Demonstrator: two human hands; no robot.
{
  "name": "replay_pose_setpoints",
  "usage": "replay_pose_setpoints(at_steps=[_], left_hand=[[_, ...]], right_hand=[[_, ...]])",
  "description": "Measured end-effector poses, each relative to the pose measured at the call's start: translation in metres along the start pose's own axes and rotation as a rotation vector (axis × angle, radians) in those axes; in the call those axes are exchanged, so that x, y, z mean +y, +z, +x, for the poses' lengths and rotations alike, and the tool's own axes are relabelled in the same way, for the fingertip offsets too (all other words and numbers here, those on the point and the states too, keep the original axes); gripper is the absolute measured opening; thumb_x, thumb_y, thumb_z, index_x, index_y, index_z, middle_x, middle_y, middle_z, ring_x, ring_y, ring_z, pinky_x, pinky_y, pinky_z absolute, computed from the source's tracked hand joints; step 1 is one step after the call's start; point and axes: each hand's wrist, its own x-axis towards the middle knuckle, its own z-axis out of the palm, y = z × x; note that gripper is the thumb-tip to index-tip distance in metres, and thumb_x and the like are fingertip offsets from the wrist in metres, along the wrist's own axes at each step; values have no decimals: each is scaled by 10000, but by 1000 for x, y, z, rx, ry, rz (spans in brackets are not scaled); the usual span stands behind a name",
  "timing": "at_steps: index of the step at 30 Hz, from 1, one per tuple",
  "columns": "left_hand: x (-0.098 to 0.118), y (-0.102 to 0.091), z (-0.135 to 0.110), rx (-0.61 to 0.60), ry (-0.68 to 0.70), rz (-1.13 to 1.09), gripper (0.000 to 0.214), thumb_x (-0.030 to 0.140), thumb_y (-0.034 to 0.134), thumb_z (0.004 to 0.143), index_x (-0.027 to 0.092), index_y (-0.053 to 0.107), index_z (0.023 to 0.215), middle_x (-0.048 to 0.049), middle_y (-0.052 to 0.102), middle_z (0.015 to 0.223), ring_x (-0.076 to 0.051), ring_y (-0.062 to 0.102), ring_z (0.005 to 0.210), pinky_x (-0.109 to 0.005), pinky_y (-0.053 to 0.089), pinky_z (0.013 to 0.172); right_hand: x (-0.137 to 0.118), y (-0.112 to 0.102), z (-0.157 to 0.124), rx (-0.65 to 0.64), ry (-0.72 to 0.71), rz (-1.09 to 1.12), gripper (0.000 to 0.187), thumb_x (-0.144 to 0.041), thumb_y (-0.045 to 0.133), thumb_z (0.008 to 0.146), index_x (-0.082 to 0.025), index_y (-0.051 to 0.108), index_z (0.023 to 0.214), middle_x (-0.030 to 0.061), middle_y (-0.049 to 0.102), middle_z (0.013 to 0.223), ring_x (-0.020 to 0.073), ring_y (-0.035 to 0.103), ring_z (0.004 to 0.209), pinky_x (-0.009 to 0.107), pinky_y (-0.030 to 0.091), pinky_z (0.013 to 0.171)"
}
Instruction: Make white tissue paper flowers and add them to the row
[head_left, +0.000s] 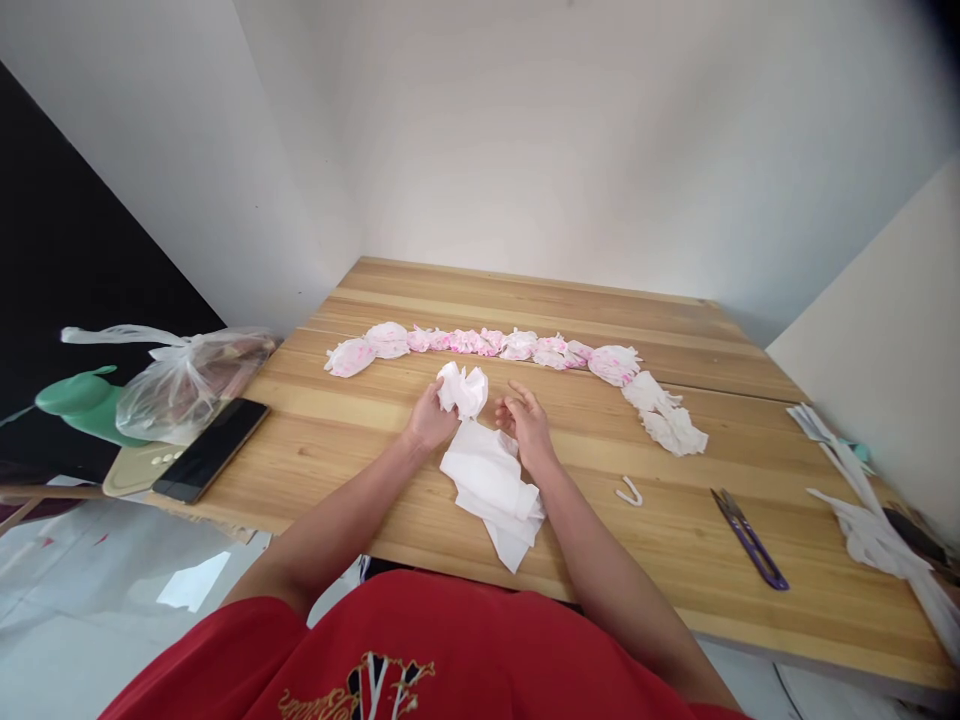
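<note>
My left hand [432,418] is closed on a bunched white tissue [465,391], gathered at its neck and ruffled at the top. Below the neck, layered white sheets [495,490] hang down over the near part of the table. My right hand [528,424] is just right of the bunch, its fingers loosely bent and apart, with nothing visible in them. Beyond both hands, a row of crumpled tissue bundles [517,345] curves across the table, several with pink stains and plain white at the right end.
Right of my arm lie a small white bent strip [631,492] and purple-handled thread snips [750,540]. White strips [862,520] lie along the right edge. At the left are a phone [211,450], a tied plastic bag [187,385] and a green object [82,395].
</note>
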Motion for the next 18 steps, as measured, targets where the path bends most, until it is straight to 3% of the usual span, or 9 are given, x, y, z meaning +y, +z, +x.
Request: replay_pose_setpoints(at_steps=[5, 8, 12, 15, 18], left_hand=[[-4, 6, -8, -66, 23, 73, 328, 329, 580, 809, 164, 629, 1088, -88, 668, 1155, -251, 568, 1179, -367, 445, 1009], [-8, 10, -15, -99, 92, 169, 380, 314, 634, 777, 163, 624, 1126, -87, 652, 1195, -247, 575, 1158, -338, 443, 982], [-13, 11, -23, -133, 181, 254, 474, 278, 666, 766, 228, 578, 1228, -59, 574, 1336, -224, 559, 1176, -302, 435, 960], [-15, 13, -28, -174, 245, 328, 442, 299, 654, 789, 235, 601, 1223, -53, 539, 1380, -231, 500, 1254, -296, 396, 1012], [-15, 15, -32, -206, 255, 391, 434, 316, 647, 801, 219, 615, 1222, -64, 534, 1383, -241, 472, 1282, -307, 365, 1049]], right_hand=[[-11, 6, -15, 67, -513, -471, 341, -343, 539, 846, -216, 583, 1159, 48, 648, 916, 193, 576, 861, 370, 466, 852], [-15, 10, -21, 30, -635, -630, 245, -341, 552, 843, -224, 609, 1051, 64, 641, 952, 217, 554, 899, 382, 435, 880], [-14, 13, -21, 51, -602, -707, 283, -371, 622, 773, -215, 582, 1005, 68, 633, 959, 219, 531, 860, 368, 416, 834], [-12, 15, -20, 93, -463, -645, 357, -427, 654, 734, -215, 553, 1003, 48, 619, 930, 196, 516, 793, 326, 414, 748], [-9, 16, -19, 54, -314, -549, 325, -453, 646, 734, -219, 552, 939, 2, 596, 818, 165, 501, 698, 286, 398, 660]])
